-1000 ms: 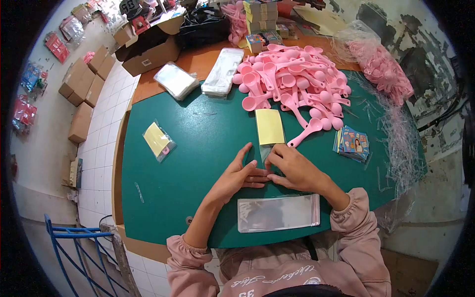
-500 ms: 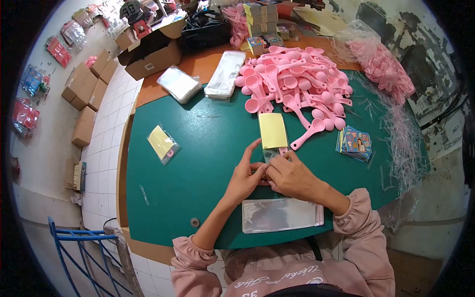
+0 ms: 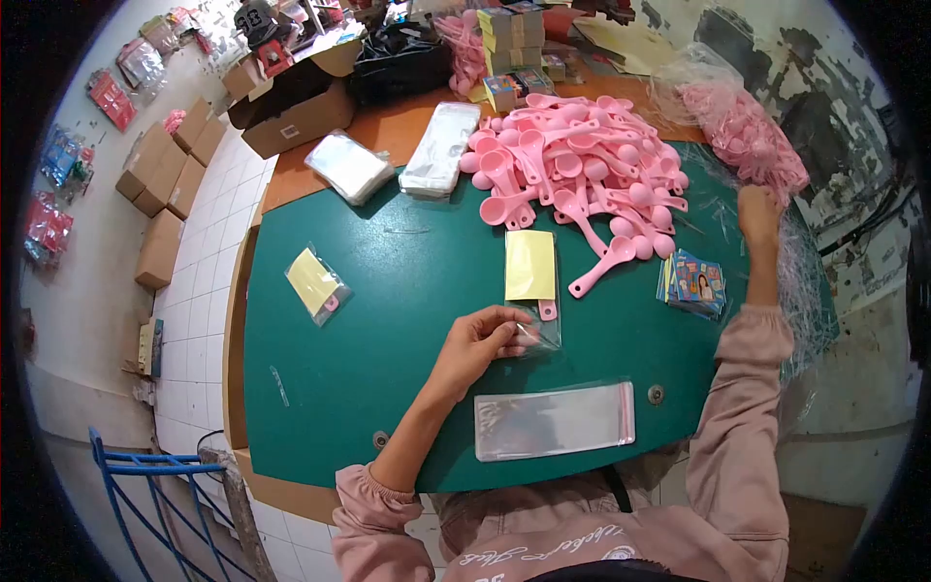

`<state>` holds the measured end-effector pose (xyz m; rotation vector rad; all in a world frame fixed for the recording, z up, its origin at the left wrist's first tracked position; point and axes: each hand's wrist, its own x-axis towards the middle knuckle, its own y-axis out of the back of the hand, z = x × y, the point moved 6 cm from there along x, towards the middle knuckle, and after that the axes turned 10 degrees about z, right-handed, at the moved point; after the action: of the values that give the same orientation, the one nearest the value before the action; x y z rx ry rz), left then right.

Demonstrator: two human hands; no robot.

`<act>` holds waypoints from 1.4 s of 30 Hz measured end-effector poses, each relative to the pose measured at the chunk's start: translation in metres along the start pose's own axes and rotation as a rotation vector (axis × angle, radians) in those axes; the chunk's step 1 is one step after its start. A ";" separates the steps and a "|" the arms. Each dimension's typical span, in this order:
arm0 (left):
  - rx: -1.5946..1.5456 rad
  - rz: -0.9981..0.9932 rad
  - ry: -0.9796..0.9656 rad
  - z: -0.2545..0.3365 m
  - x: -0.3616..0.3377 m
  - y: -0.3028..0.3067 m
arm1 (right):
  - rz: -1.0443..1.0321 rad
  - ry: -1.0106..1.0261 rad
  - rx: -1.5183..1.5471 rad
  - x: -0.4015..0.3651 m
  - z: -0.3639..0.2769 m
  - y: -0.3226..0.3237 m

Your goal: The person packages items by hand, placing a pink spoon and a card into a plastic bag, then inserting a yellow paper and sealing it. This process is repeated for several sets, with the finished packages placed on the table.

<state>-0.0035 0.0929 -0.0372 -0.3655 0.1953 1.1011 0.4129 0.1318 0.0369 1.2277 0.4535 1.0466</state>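
My left hand (image 3: 477, 351) pinches the lower end of a clear plastic bag (image 3: 548, 335) near the middle of the green table. Inside that bag lie a yellow card (image 3: 530, 267) and a pink spoon, whose handle end (image 3: 548, 309) shows below the card. My right hand (image 3: 759, 215) is at the far right, closed beside the heap of clear plastic strips; what it holds, if anything, is too small to make out. A stack of clear bags (image 3: 555, 423) lies near the front edge. Left of centre is another bag with a yellow card (image 3: 312, 280).
A large pile of pink spoons (image 3: 582, 160) covers the back of the green table (image 3: 388, 320). Picture cards (image 3: 694, 284) lie at the right. Two bag stacks (image 3: 351, 168) stand back left, near an open cardboard box (image 3: 301, 121). Plastic scraps (image 3: 800, 281) hang at the right edge.
My right hand has let go of the bag and moved far right and away from me. My left hand still holds the bag's end. A metal disc on the table is now uncovered.
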 end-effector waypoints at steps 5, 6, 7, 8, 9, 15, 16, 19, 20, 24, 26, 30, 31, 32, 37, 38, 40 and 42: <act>-0.061 0.059 0.003 0.005 -0.002 -0.001 | 0.077 0.862 1.277 -0.145 -0.142 0.103; -0.114 0.085 0.009 0.008 -0.003 0.000 | 0.076 0.867 1.196 -0.169 -0.163 0.106; -0.109 0.086 0.010 0.008 -0.003 0.002 | 0.074 0.872 1.116 -0.184 -0.178 0.104; -0.148 0.071 0.013 0.008 -0.003 0.003 | 0.074 0.872 1.121 -0.187 -0.183 0.096; -0.188 0.054 0.018 0.008 -0.004 0.004 | 0.023 0.813 1.259 -0.187 -0.187 0.089; 0.174 0.045 -0.009 0.022 -0.010 0.002 | -0.129 0.546 1.613 -0.177 -0.176 0.071; 0.447 0.168 -0.077 0.031 -0.013 0.004 | -0.252 0.498 1.678 -0.176 -0.177 0.064; 0.617 0.127 -0.287 0.031 -0.011 -0.004 | -0.443 0.468 1.758 -0.179 -0.180 0.052; 0.677 0.162 -0.368 0.033 -0.011 -0.007 | -0.507 0.499 1.772 -0.181 -0.182 0.050; 0.729 0.266 -0.484 0.031 -0.007 -0.005 | -0.568 0.435 1.902 -0.180 -0.181 0.048; 0.685 0.277 -0.456 0.032 -0.006 -0.006 | -0.698 0.366 1.957 -0.182 -0.184 0.044; 0.565 0.283 -0.387 0.032 -0.006 -0.006 | -0.787 0.187 1.919 -0.183 -0.186 0.040; 0.563 0.287 -0.384 0.030 -0.006 -0.006 | -0.792 0.190 1.917 -0.184 -0.188 0.043; 0.556 0.290 -0.361 0.027 -0.005 -0.005 | -0.764 0.111 1.936 -0.183 -0.187 0.043; 0.519 0.313 -0.297 0.021 -0.003 -0.003 | -0.686 0.027 1.918 -0.184 -0.186 0.042; 0.458 0.336 -0.254 0.019 -0.003 -0.002 | -0.674 0.036 1.915 -0.184 -0.187 0.041; 0.400 0.357 -0.208 0.017 -0.003 -0.001 | -0.663 0.041 1.914 -0.185 -0.187 0.040; 0.329 0.396 -0.191 0.016 -0.004 0.001 | -0.657 0.112 1.843 -0.185 -0.188 0.042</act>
<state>-0.0063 0.0966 -0.0210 0.0791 0.2821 1.4583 0.1603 0.0772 -0.0298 2.2541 1.9832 -0.1775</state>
